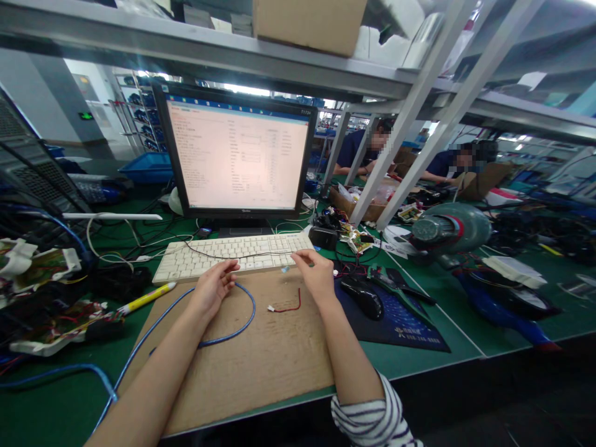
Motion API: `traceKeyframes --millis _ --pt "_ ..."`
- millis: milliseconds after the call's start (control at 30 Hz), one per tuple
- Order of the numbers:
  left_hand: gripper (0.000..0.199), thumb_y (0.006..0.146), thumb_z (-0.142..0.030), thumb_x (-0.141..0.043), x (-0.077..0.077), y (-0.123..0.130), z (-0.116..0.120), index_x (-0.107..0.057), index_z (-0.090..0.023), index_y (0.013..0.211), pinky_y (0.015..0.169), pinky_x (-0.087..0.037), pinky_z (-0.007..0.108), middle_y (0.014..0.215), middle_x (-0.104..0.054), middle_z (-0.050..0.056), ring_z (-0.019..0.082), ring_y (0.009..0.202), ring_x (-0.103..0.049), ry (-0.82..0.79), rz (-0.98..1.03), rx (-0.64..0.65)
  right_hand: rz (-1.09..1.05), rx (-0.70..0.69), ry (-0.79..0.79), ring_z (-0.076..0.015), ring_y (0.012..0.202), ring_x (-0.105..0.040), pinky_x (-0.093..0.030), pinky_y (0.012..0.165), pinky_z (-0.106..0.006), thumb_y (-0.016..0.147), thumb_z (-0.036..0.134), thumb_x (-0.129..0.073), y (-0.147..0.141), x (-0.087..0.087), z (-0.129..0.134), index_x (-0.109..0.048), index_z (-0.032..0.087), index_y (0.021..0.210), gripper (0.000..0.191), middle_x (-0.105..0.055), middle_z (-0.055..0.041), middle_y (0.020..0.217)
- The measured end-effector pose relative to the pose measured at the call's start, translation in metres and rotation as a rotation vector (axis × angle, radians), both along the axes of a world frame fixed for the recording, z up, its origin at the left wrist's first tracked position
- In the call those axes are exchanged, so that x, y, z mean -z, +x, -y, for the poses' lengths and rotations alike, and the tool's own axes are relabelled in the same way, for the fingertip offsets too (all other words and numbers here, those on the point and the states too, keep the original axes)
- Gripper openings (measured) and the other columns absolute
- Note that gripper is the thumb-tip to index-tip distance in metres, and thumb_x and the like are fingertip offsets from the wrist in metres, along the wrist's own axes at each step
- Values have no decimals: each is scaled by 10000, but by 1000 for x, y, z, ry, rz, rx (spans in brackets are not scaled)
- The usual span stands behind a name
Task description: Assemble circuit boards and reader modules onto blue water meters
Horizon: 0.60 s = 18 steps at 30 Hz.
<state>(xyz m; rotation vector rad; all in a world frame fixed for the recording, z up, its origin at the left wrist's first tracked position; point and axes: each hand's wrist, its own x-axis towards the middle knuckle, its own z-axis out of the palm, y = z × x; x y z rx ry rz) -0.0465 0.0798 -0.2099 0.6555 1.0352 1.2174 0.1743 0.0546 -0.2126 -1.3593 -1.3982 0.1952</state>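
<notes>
Head camera view: two bare hands are raised over a flat brown cardboard sheet point(274, 360) on a green-topped workbench point(405, 367). The right hand point(316, 273) has its thumb and forefinger pinched together, apparently on the end of a thin dark wire point(261, 255), which runs leftward across the near rows of a cream-white keyboard point(186, 264) and past the left hand. The left hand point(215, 287) is half curled beside this wire, palm turned inward; whether its fingers grip anything cannot be told.

On the cardboard, between the forearms, lies a short, bent red wire point(288, 309) with a small white connector at one end. A glossy blue cable point(254, 310) loops over the sheet and passes under the left forearm. To the left, a yellow marker pen point(146, 299) lies near opened white plastic housings with exposed circuit boards point(46, 335).

Behind the keyboard stands a black-framed monitor point(242, 155) with a lit page of text. Right of the cardboard, a black computer mouse point(362, 297) rests on a dark blue printed mouse pad point(419, 332). Farther right sits a grey-green metal blower point(451, 226) with a rounded body.
</notes>
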Motion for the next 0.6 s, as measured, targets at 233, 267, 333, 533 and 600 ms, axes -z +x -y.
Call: traceKeyframes --millis 233,267,333,533,600 --pt "124 797 -141 -525 -1 1 1 -640 -95 789 410 -418 130 749 -622 38 47 488 -536 -7 0 -2 103 -29 -22 -164 685 -619 -459 673 -269 759 268 -611 -1 1 0 -665 204 742 85 -687 -7 762" --pt "127 800 -140 -521 -1 1 1 -639 -96 788 412 -418 129 749 -622 37 46 489 -536 -5 0 -4 112 -30 -19 -166 691 -621 -460 675 -269 759 265 -611 -1 1 1 -664 203 745 83 -688 -8 766" --pt "132 803 -140 -516 -2 0 2 -639 -96 790 414 -419 127 750 -622 36 45 492 -537 -5 -1 -5 135 -29 -20 -167 695 -623 -461 672 -268 763 257 -609 -1 0 1 -664 200 752 81 -689 -10 774" --pt "121 794 -141 -526 -1 0 1 -640 -99 788 415 -418 128 746 -624 33 45 487 -535 -8 1 6 149 -9 -13 -173 717 -628 -464 694 -278 782 248 -584 -1 0 1 -669 197 787 100 -693 -18 810" --pt "122 792 -143 -526 -1 0 0 -640 -103 784 415 -416 128 744 -624 31 43 485 -532 -5 2 1 150 -10 -2 -174 735 -630 -465 707 -277 786 253 -577 -1 1 1 -671 196 799 110 -694 -21 827"
